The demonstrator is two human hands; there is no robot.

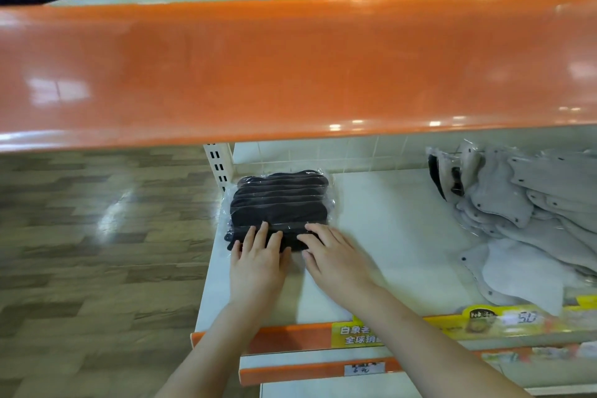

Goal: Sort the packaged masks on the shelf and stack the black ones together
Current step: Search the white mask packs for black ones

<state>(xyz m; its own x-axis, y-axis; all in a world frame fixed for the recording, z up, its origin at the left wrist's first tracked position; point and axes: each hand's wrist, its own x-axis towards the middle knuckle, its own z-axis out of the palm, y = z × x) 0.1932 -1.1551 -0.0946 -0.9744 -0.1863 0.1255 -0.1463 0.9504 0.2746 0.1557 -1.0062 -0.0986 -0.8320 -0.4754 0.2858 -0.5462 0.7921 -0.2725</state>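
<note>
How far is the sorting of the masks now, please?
Done: a black stack sits at the shelf's left end. In hand: left hand and right hand press flat on its front edge. Left: at least one black mask remains in the grey pile on the right.

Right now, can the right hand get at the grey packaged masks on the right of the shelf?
Probably yes. The right hand rests with straight fingers on the stack of black packaged masks, holding nothing. Only bare white shelf lies between it and the heap of grey packaged masks. The orange upper shelf edge sits well above.
</note>
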